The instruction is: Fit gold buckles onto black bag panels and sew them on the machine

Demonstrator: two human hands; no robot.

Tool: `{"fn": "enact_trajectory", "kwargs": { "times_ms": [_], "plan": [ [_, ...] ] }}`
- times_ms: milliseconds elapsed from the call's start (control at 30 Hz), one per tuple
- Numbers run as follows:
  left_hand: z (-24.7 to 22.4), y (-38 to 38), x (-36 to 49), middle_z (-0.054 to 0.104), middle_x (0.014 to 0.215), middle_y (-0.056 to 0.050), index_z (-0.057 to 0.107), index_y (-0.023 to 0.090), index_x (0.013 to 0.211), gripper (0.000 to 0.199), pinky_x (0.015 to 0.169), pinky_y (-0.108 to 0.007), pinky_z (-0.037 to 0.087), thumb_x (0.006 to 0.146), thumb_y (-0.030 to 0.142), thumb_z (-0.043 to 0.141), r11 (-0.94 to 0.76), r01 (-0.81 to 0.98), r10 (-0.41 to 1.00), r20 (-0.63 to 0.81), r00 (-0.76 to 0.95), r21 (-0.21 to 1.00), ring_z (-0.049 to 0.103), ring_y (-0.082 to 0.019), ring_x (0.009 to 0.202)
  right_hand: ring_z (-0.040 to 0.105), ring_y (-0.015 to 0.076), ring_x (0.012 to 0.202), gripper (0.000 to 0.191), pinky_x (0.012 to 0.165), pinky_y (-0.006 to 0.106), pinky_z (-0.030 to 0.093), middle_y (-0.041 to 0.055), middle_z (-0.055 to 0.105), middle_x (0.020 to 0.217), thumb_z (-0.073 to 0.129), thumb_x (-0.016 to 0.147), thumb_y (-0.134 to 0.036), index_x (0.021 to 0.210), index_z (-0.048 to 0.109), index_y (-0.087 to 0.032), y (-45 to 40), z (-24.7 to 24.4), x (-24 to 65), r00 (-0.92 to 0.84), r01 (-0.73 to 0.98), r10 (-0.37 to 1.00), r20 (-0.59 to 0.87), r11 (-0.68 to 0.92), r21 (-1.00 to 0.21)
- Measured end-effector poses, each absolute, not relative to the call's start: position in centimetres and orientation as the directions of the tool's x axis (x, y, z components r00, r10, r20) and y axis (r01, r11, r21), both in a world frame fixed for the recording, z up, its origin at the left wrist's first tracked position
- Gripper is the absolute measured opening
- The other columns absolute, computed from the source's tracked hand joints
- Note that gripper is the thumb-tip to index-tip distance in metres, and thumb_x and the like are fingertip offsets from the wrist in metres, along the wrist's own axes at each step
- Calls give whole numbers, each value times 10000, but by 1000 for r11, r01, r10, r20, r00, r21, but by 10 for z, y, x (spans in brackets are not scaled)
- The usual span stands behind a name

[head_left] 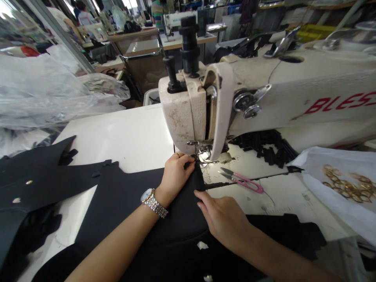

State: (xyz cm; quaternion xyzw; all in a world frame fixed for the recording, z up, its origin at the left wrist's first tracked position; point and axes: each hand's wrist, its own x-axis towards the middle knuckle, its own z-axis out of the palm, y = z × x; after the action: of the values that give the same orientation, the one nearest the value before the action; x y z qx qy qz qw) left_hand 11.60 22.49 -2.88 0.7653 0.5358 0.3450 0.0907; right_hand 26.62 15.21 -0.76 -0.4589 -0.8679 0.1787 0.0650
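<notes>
A black leather-like panel (132,199) lies across the machine bed, its narrow top edge under the needle area of the sewing machine (188,109). My left hand (178,172), with a wristwatch (154,201) on the wrist, pinches the panel's edge just left of the presser foot (204,154). Lower down, my right hand (226,215) has its thumb and fingers closed on the panel's right edge. Pink-handled thread snips (242,180) lie on the bed to the right of both hands, blades towards the needle.
More black pieces (53,172) are spread at the left. Small black strips (264,147) are heaped behind the snips. Gold-coloured metal rings (348,184) rest on a white bag (314,160) at the right. Clear plastic bags (53,94) and other people stand beyond.
</notes>
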Motion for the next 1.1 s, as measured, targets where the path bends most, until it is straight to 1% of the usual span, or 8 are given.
{"fn": "enact_trajectory", "kwargs": {
  "times_ms": [133, 300, 400, 533, 633, 800, 1100],
  "plan": [
    [-28, 224, 115, 574, 715, -20, 604, 134, 705, 74, 574, -217, 457, 683, 64, 615, -435, 754, 871, 442, 214, 493, 544, -136, 649, 625, 196, 565, 293, 490, 272, 390, 55, 665, 676, 395, 844, -144, 1116, 503, -122, 152, -9, 268, -580, 765, 812, -70, 513, -388],
    [-26, 226, 111, 595, 748, -51, 614, 125, 741, 66, 606, -248, 471, 703, 72, 605, -470, 740, 866, 414, 282, 480, 557, -159, 671, 627, 198, 572, 297, 498, 273, 395, 53, 669, 689, 405, 839, -158, 1116, 507, -137, 153, -9, 270, -565, 768, 822, -72, 493, -409],
    [-26, 228, 108, 598, 764, -70, 618, 121, 759, 53, 620, -272, 481, 730, 95, 583, -515, 738, 842, 419, 340, 436, 561, -177, 690, 629, 201, 580, 295, 508, 279, 404, 50, 669, 693, 402, 837, -153, 1108, 516, -146, 153, -9, 271, -549, 769, 833, -69, 472, -431],
    [-26, 230, 104, 592, 779, -75, 614, 130, 799, 86, 626, -285, 483, 777, 136, 530, -584, 724, 796, 437, 419, 368, 553, -183, 708, 629, 207, 573, 284, 507, 288, 411, 53, 669, 695, 405, 829, -144, 1081, 535, -141, 153, -9, 270, -524, 770, 850, -50, 447, -456],
    [-26, 232, 103, 588, 776, -71, 609, 128, 779, 80, 628, -273, 479, 767, 121, 530, -595, 706, 788, 450, 420, 383, 551, -175, 709, 626, 200, 542, 280, 489, 286, 408, 49, 670, 687, 405, 820, -127, 1064, 542, -130, 155, -9, 269, -533, 744, 846, -20, 458, -486],
    [-26, 235, 105, 568, 690, -51, 615, 127, 694, 45, 574, -238, 464, 706, 96, 584, -538, 722, 831, 422, 364, 436, 542, -161, 652, 631, 205, 550, 271, 488, 285, 408, 50, 668, 668, 393, 822, -119, 1043, 549, -118, 159, -10, 268, -540, 731, 842, 8, 474, -490],
    [-26, 236, 105, 579, 742, -51, 627, 130, 735, 68, 598, -229, 467, 695, 84, 598, -531, 714, 836, 417, 355, 456, 551, -155, 680, 616, 188, 493, 277, 451, 263, 386, 54, 660, 624, 410, 809, -113, 1046, 552, -93, 158, -13, 268, -563, 721, 824, 54, 522, -456]
  ]
}}
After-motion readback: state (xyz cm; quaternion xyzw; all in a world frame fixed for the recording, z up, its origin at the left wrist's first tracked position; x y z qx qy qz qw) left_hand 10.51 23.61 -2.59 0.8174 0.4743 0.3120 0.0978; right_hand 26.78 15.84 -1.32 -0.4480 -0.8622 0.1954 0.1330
